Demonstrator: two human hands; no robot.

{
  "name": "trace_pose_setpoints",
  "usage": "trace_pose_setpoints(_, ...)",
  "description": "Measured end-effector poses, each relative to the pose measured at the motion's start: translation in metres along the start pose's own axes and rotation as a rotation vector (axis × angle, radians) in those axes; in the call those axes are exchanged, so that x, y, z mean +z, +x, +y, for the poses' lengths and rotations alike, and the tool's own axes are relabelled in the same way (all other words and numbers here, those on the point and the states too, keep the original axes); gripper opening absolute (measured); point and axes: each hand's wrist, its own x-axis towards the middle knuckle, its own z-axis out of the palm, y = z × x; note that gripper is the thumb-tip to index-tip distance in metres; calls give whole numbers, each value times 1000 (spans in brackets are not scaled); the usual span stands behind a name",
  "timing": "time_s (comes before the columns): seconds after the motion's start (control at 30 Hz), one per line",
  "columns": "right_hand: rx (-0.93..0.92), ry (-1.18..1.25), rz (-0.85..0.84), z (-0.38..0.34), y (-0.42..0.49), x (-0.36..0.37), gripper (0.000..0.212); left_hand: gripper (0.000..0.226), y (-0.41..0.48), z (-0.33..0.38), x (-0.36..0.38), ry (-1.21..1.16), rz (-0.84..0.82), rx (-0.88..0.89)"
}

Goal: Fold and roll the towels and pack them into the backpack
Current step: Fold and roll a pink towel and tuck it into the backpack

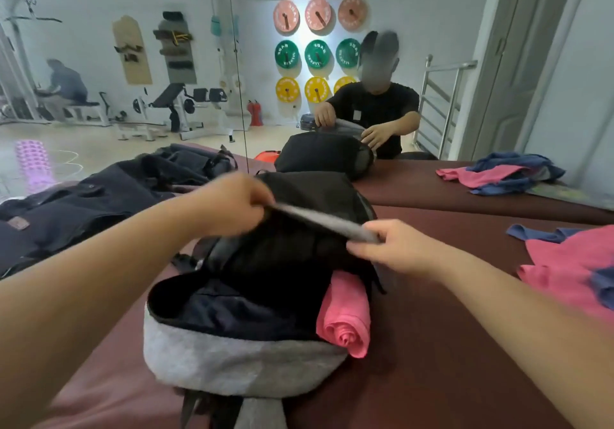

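A big dark red table [448, 345] fills the near part of the view. Behind it, on the far side, a wide mirror [133, 63] covers the wall. The backpack [239, 362] lies in the middle of the table. It is black with a grey bottom, and its top is open toward the near side.

A heap of dark clothes [83, 202] lies to the left of the backpack. Some pink and blue towels [571, 269] lie loose on the right, well apart from it. One rolled pink towel [345, 315] sits inside the open backpack, at its right side, with the rolled end sticking out a little. Something dark blue lies in there beside it, but I cannot tell what it is.

The left hand [232, 206] and the right hand [392, 249] are a bit blurry. Each one pinches an end of the grey edge [319, 219] of the backpack's flap and holds it up above the opening.
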Motion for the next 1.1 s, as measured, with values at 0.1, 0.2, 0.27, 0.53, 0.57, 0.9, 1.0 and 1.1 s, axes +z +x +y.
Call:
trace_pose_setpoints(0.1,66,66,224,-1,22,8,38,16,13,6,12,-96,454,3)
trace_pose_setpoints(0.2,158,145,315,0,46,20,36,22,-15,21,49,28,619,256)
trace_pose_setpoints(0.27,217,168,369,2,61,27,35,43,-39,35,75,-5,383,355)
trace_pose_setpoints(0.53,-270,-766,625,18,68,36,23,61,-54,65,157,1,-270,172)
trace_pose_setpoints(0.57,-425,-924,555,20,68,36,22,59,-53,60,159,-11,-262,169)
trace_pose_setpoints(0.9,-173,-1154,-176,29,46,13,69,44,-43,29,151,-248,-2,103)
trace_pose_setpoints(1.0,-321,-1262,-46,33,55,22,24,44,-44,21,147,-198,69,93)
trace_pose_setpoints(1.1,-276,-981,208,27,63,24,22,34,-42,19,149,-206,146,102)
